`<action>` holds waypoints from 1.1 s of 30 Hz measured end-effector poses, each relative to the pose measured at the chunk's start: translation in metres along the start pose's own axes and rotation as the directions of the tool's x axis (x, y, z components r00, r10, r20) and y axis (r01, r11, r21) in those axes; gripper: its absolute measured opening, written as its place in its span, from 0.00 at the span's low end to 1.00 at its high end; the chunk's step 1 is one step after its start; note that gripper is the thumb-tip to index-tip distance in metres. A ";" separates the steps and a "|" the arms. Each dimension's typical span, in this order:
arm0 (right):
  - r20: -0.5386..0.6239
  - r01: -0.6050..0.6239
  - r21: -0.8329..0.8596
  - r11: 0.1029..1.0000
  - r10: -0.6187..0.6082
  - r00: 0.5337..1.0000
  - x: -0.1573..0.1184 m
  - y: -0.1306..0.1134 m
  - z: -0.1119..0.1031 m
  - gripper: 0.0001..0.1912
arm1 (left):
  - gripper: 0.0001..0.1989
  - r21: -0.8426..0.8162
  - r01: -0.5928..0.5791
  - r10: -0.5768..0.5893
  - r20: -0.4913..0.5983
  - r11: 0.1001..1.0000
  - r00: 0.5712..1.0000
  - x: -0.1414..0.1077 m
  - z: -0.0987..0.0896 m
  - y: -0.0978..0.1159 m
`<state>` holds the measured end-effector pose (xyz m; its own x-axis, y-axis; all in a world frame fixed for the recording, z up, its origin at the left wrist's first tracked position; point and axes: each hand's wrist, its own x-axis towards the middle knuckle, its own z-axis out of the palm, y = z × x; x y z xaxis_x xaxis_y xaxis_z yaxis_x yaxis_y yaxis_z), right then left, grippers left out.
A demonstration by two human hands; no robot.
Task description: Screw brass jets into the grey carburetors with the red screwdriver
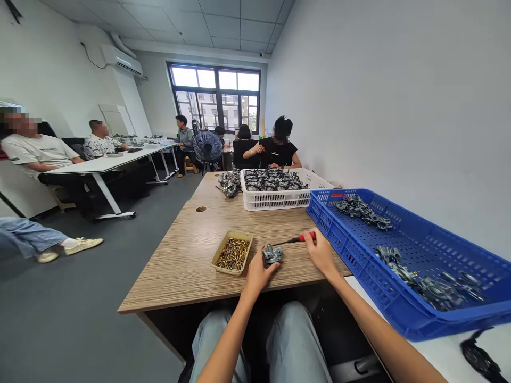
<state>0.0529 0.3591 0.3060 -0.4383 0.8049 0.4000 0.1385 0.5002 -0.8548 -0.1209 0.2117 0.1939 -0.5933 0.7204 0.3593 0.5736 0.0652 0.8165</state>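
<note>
Near the front edge of the wood-grain table (187,266), my left hand (257,272) is closed around a small grey metal casting (272,255), which looks like a carburetor body. My right hand (318,252) grips the red handle of a screwdriver (297,239). Its dark shaft points left, and the tip is at the top of the casting; whether it touches a screw is too small to tell. Just left of my left hand stands a beige tray (214,260) holding many small brass-coloured parts (233,254).
A blue crate (351,255) with metal castings borders my right side. Behind, a white basket (275,200) is heaped with similar parts, and more lie in a pile (229,184) beside it. A co-worker (279,146) sits across the table. A black watch (481,356) lies at lower right.
</note>
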 end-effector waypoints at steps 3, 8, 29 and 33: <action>-0.008 -0.114 0.137 0.984 0.116 0.993 0.000 0.047 -0.007 0.32 | 0.30 0.007 0.003 -0.003 -0.117 1.000 0.993 -0.020 0.000 0.002; -0.026 -0.235 0.293 0.927 0.254 0.967 -0.010 0.099 -0.014 0.37 | 0.16 -0.050 0.061 -0.069 -0.170 0.997 0.983 -0.057 -0.005 0.017; -0.017 -0.243 0.388 0.889 0.271 0.962 -0.015 0.133 -0.009 0.30 | 0.10 0.167 -0.109 0.104 0.044 0.980 0.994 -0.013 -0.055 0.072; -0.016 -0.246 0.359 0.900 0.269 0.963 -0.015 0.131 -0.010 0.30 | 0.07 0.198 -0.157 0.144 0.080 0.968 0.986 0.006 -0.047 0.067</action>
<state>0.0870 0.4159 0.1910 -0.3706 0.9149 0.1601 -0.0861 0.1378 -0.9867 -0.1130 0.1880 0.2721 -0.4573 0.7754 0.4354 0.7601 0.0867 0.6440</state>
